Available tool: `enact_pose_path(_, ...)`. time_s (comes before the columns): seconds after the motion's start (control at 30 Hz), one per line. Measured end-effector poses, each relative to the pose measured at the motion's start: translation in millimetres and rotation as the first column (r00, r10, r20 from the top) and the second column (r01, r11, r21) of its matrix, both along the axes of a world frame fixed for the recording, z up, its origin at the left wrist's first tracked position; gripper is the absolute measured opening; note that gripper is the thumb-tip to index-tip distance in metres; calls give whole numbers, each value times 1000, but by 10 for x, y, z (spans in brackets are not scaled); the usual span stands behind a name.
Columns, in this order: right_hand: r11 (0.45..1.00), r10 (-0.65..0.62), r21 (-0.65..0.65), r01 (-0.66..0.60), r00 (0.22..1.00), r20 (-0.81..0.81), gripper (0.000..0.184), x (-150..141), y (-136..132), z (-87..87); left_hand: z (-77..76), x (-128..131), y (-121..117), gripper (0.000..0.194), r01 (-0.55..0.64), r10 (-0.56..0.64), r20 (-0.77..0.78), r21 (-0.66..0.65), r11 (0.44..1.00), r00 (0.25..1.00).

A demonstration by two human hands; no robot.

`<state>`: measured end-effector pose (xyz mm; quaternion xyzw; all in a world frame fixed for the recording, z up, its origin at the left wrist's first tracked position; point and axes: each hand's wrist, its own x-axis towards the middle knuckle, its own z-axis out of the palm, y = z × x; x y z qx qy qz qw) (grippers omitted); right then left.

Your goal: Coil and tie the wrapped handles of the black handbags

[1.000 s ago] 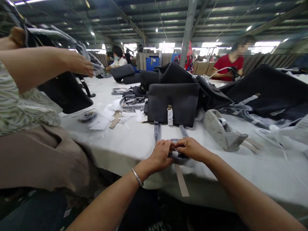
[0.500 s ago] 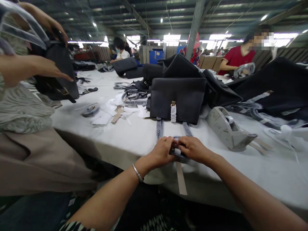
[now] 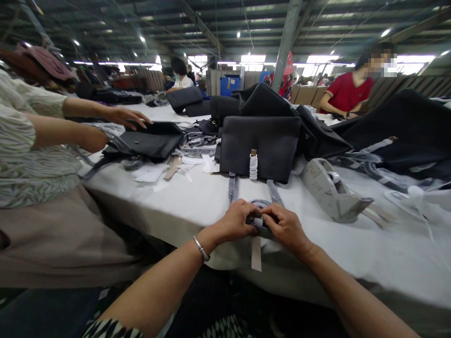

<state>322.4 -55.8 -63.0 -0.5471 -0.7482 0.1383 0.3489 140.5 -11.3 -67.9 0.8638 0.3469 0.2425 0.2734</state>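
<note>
At the table's front edge, both my hands hold a coiled dark strap [image 3: 261, 229] in clear wrapping. My left hand [image 3: 235, 220] is closed around its left side. My right hand [image 3: 287, 230] pinches at the top of the coil, where a small white piece shows; the fingertips hide part of it. A pale paper strip [image 3: 256, 256] hangs below the coil over the edge. Just beyond stands a black handbag [image 3: 262, 141] with a gold clasp and a white-wrapped tab. Its wrapped handles [image 3: 232, 188] lie on the table toward me.
To the right sits a grey tape dispenser [image 3: 326, 192]. More black bags [image 3: 398, 131] and wrapped straps are heaped behind and right. Paper scraps [image 3: 151, 172] lie at left. A co-worker's hand [image 3: 128, 116] rests over another black bag [image 3: 151, 141]; a person in red [image 3: 348, 91] works across the table.
The co-worker at left has lowered a black bag from the air onto the table. My hands stay on the coil, my right fingers slightly shifted. The hanging paper strip has swung left.
</note>
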Motion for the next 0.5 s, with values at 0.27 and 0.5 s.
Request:
enact_pose_path(0.27, 995, -92, 23, 92, 995, -30, 16, -28, -2, -66, 22, 3, 37, 39, 27, -28, -41, -16, 1000, 999)
enact_pose_path(0.5, 986, -62, 143, 88, 982, -176, 23, 17, -114, -111, 42, 0, 32, 28, 10, -10, -6, -27, 1000, 1000)
